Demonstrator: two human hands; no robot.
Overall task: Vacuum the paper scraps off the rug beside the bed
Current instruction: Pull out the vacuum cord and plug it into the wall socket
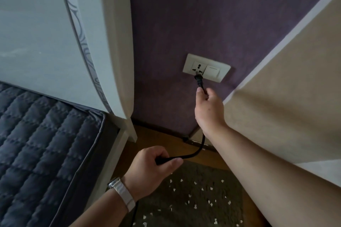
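A small black moulded plastic plug (199,80) stands with its tip against the three-hole socket (197,67) in a white rectangular plastic wall plate (204,61), set low on the far matte purple wall (203,14). How deep the prongs sit cannot be told. A flat rocker switch (213,72) fills the plate's right half.

The right hand (208,110) reaches up to it, its thumb and curled fingers clamped on the thick black rubbery cord (186,156) just behind the plug. The cord drops behind the right wrist, bends smoothly leftward and runs into the left hand (153,166). That hand is nearer and lower, its fingers wrapped tight round the cord and its thumb laid along it. A silvery metal-banded wristwatch (123,194) circles the left wrist.

Below the hands, a dark grey-green shaggy rug (203,173) lies on brown wooden floor (147,138). Small white, jagged paper scraps (211,188) are scattered across its pile.

To the left is the bed under a dark grey quilted cover (36,143) stitched in padded rectangles. A smooth white curved headboard (36,33) rises at its far end, with a strip of grey swirl pattern (81,42). A plain beige surface (295,97) fills the right.
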